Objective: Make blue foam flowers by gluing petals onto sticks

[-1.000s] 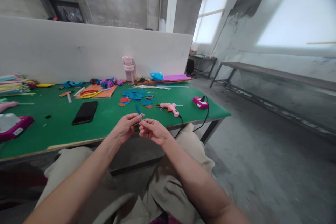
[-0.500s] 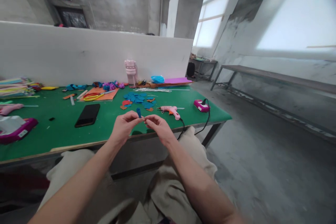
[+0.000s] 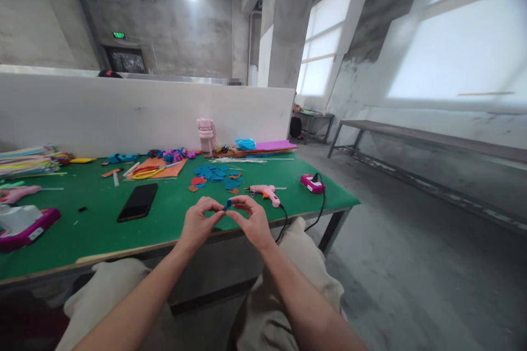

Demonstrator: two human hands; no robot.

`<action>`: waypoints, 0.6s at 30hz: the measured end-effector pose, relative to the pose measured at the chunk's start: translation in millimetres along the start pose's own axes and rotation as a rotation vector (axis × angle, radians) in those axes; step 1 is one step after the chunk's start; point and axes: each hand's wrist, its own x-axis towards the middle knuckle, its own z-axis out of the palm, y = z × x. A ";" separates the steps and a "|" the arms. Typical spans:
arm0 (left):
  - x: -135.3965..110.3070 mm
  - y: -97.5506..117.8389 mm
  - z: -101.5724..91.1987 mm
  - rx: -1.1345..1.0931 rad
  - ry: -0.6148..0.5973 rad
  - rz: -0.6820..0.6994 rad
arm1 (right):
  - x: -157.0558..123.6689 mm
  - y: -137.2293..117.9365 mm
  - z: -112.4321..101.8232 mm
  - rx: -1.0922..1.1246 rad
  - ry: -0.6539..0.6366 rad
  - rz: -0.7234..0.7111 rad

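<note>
Between my two hands, above the front edge of the green table (image 3: pixel 96 230), is a small rolled blue piece (image 3: pixel 228 204), perhaps felt or paper. My left hand (image 3: pixel 200 222) pinches its left side with thumb and fingers. From the other side, the fingertips of my right hand (image 3: pixel 252 224) close on the same roll, partly hiding it. Just beyond lie several flat blue pieces (image 3: pixel 214 173), with a red piece (image 3: pixel 198 181) and a few brown ones at their edge. A pink glue gun (image 3: pixel 267 192) rests to the right of these.
A black phone (image 3: pixel 138 202) lies left of my hands. Yellow-handled scissors (image 3: pixel 150 173) rest on an orange sheet (image 3: pixel 175 169). Toward the right end is a magenta power strip (image 3: pixel 313 183) with a black cord. A pink bottle (image 3: pixel 206 136) stands by the white partition (image 3: pixel 164 115).
My view has tilted upward, so the table sits lower in it. The blue roll stood upright by my left fingers; now it is tilted, and my right fingers have come round it.
</note>
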 end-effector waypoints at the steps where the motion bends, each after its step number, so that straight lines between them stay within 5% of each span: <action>1: -0.7 0.1 1.2 0.008 -0.006 -0.002 | -0.5 0.6 0.9 -0.025 0.000 -0.011; 10: -6.2 6.2 8.0 0.073 -0.017 -0.061 | -1.2 14.7 3.1 -0.057 0.034 0.048; 18: 1.7 15.6 0.2 -0.139 -0.355 -0.340 | 5.6 14.6 -6.6 0.160 0.068 0.242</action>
